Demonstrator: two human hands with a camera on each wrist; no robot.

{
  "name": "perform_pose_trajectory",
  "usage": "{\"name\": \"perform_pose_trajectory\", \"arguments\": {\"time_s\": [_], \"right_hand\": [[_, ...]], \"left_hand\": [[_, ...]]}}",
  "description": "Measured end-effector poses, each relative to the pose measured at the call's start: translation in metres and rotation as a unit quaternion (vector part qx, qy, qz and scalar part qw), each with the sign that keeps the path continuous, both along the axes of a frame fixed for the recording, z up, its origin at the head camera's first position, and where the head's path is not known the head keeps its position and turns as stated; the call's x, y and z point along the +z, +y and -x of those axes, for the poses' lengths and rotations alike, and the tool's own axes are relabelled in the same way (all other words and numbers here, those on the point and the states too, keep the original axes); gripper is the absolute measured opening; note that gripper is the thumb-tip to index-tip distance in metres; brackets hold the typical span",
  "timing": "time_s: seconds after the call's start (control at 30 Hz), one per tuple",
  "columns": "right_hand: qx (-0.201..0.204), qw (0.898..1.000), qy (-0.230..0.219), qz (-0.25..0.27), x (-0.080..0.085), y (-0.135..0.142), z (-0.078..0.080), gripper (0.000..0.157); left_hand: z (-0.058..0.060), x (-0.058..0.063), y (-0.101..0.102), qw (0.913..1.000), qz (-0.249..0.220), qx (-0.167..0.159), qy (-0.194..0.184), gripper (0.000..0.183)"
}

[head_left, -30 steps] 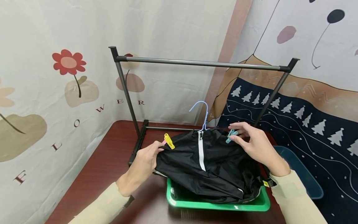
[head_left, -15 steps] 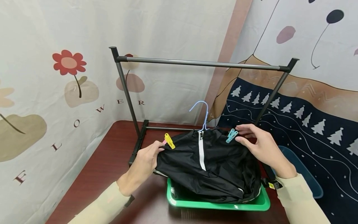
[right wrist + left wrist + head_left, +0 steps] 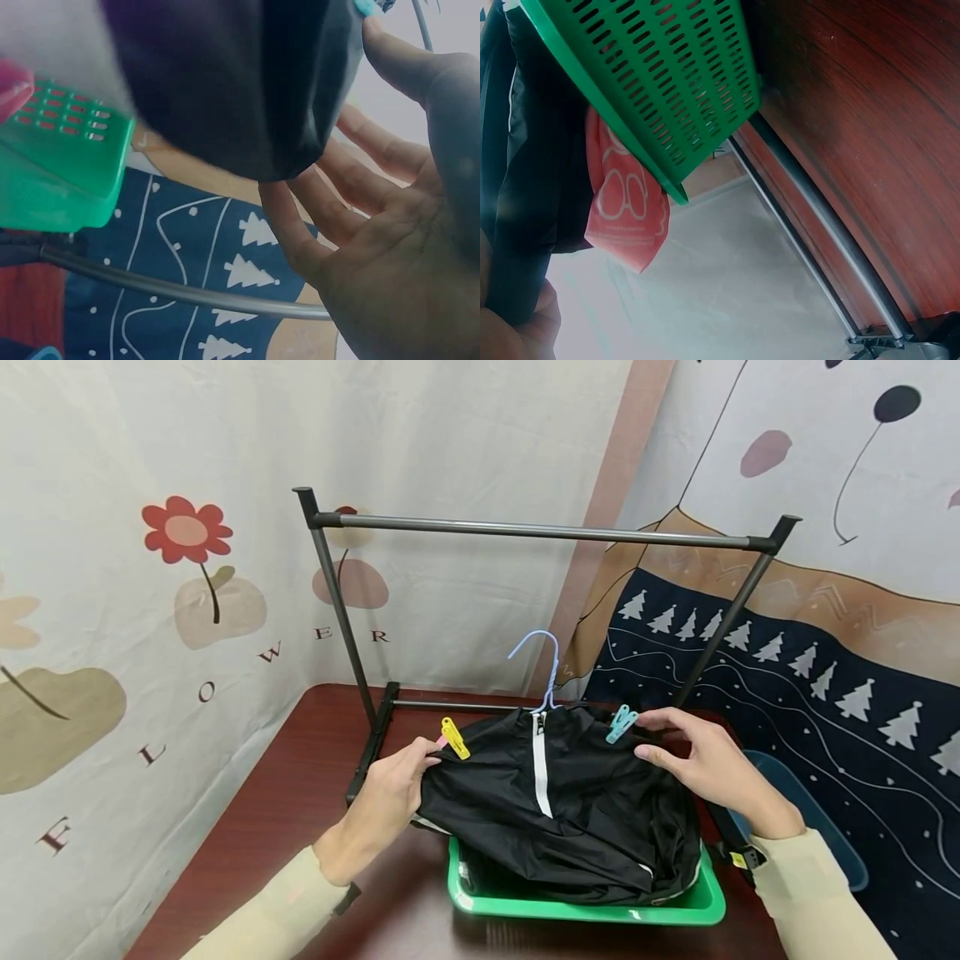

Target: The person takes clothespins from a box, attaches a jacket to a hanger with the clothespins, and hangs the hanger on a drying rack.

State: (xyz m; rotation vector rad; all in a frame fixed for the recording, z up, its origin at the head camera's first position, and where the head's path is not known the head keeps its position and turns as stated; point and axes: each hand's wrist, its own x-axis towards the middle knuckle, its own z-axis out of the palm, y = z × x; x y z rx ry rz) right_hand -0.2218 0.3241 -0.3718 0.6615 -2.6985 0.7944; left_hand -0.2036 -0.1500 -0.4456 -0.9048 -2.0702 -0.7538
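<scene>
A black zip-front jacket (image 3: 487,793) with a white zip strip lies over a green basket (image 3: 585,913). From its collar rises the hook of a light-blue hanger (image 3: 555,672). My left hand (image 3: 382,797) pinches the jacket's left shoulder beside a yellow clothespin (image 3: 455,739), which has a pink piece behind it. A light-blue clothespin (image 3: 621,724) sits on the right shoulder. My right hand (image 3: 708,768) is just right of it, thumb and forefinger apart. In the right wrist view, several fingers (image 3: 330,195) of it lie along the far side of the black cloth.
A grey metal clothes rack (image 3: 525,529) stands behind the jacket on the dark red table (image 3: 270,827). At the right is a dark blue tub (image 3: 813,818). A pink printed cloth (image 3: 630,202) hangs past the basket's rim in the left wrist view.
My right hand has let go of the light-blue clothespin and moved slightly right and down along the shoulder. The clothespin stays on the jacket; my left hand keeps its pinch.
</scene>
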Motion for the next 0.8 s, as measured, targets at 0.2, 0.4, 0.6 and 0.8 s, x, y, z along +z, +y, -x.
{"name": "perform_pose_trajectory", "arguments": {"time_s": [0.2,0.4,0.6,0.8], "right_hand": [[0.015,0.999,-0.030,0.006,-0.006,0.004,0.004,0.040],[0.015,0.999,-0.036,-0.010,-0.010,0.005,0.008,0.037],[0.018,0.999,-0.046,-0.023,-0.014,0.003,0.011,0.027],[0.045,0.998,-0.038,-0.015,-0.020,0.001,0.015,0.014]], "left_hand": [[0.000,0.000,0.000,1.0000,0.000,0.001,0.002,0.034],[-0.001,0.000,0.000,1.0000,-0.001,-0.001,0.003,0.035],[-0.002,0.000,-0.001,1.0000,-0.003,-0.001,0.004,0.039],[-0.001,0.000,-0.001,1.0000,-0.003,0.005,0.005,0.038]]}}
